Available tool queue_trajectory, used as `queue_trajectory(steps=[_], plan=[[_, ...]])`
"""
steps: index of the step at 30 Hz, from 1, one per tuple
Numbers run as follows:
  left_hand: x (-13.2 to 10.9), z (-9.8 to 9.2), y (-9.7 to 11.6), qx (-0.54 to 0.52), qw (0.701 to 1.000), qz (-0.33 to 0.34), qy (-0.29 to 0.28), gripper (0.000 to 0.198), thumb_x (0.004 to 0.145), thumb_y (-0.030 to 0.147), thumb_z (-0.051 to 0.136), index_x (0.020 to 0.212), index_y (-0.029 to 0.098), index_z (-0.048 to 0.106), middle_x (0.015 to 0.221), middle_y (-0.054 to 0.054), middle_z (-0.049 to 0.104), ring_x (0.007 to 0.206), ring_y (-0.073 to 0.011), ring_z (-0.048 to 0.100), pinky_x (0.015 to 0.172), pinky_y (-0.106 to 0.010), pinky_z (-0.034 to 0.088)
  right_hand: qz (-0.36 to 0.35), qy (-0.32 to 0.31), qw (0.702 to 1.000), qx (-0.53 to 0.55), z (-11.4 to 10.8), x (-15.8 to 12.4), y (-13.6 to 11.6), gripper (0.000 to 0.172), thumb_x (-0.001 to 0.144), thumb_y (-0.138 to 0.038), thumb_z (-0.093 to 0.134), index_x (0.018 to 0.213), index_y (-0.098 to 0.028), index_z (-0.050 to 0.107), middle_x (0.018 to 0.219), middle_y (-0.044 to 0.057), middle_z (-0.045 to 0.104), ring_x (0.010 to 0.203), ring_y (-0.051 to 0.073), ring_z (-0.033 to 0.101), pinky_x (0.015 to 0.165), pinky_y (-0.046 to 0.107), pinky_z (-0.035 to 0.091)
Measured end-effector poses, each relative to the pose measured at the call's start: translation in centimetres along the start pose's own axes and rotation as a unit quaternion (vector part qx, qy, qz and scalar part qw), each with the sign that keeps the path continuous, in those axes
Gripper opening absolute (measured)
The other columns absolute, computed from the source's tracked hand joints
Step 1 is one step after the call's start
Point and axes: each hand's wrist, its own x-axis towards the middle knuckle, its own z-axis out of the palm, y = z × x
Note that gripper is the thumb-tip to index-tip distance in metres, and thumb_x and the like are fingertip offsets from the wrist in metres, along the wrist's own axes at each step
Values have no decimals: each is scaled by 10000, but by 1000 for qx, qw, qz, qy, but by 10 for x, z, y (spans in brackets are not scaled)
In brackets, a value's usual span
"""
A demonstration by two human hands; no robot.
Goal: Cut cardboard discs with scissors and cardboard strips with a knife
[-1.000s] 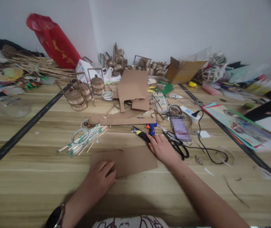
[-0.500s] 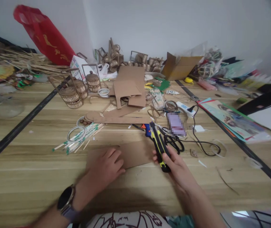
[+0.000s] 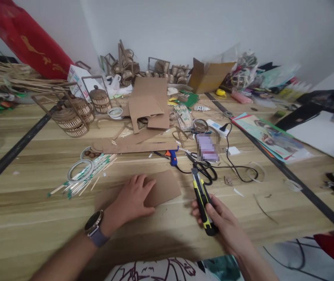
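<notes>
My left hand (image 3: pixel 134 199) lies flat with its fingers spread on a piece of brown cardboard (image 3: pixel 165 188), covering much of its left part. To the right of the cardboard, my right hand (image 3: pixel 214 212) grips a black and yellow utility knife (image 3: pixel 202 201), thumb on its side and tip pointing away from me. Just beyond the knife lie black-handled scissors (image 3: pixel 206 169). A blue glue gun (image 3: pixel 173 156) rests farther back, with its orange trigger showing.
Bundled sticks (image 3: pixel 89 175) with a white ring lie on the left. Behind are a long cardboard strip (image 3: pixel 140 147), miniature wooden buckets (image 3: pixel 70 121) and stacked cardboard (image 3: pixel 149 93). A phone (image 3: pixel 207 147), a black cable (image 3: pixel 243 168) and picture sheets (image 3: pixel 269 136) are on the right.
My right hand has drawn the utility knife back toward me, away from the scissors and glue gun. My left hand's fingers have spread wider on the cardboard. The view has shifted to the right.
</notes>
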Motion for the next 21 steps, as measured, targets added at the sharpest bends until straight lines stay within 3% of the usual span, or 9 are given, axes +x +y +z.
queue_trajectory(steps=[2,6,13,17,21], plan=[[1,0,0,-9,1000,2,4,749,751,424,783,1414,175,540,1410,-200,505,1266,-383,488,1061,-534,415,-3,-19,999,-45,0,3,-3,475,790,-641,735,904,-196,614,819,40,682,593,149,584,537,275,489],[1,3,-1,-16,1000,11,12,740,752,382,783,1418,176,536,1408,-202,490,1267,-382,486,1062,-541,419,-3,-2,994,-107,-6,8,-2,517,805,-706,667,811,-201,559,671,-17,608,445,96,474,433,231,381],[-5,3,-5,-24,999,7,38,748,727,349,809,1412,207,546,1413,-190,484,1267,-398,489,1061,-586,419,44,7,981,-188,-28,12,1,620,765,-802,593,682,-193,515,564,-33,568,374,62,408,415,219,300],[-10,3,-13,-21,998,30,53,751,711,320,816,1405,212,550,1413,-185,465,1267,-401,491,1049,-573,438,93,-28,970,-224,-38,16,-2,640,738,-833,572,743,-196,506,562,-34,586,361,63,424,391,206,305],[-12,7,-21,-5,995,72,74,750,709,318,819,1400,213,547,1411,-191,442,1259,-399,487,1038,-578,444,102,-92,965,-224,-42,18,-6,642,733,-797,631,959,-201,550,616,-76,506,417,87,478,347,186,383]])
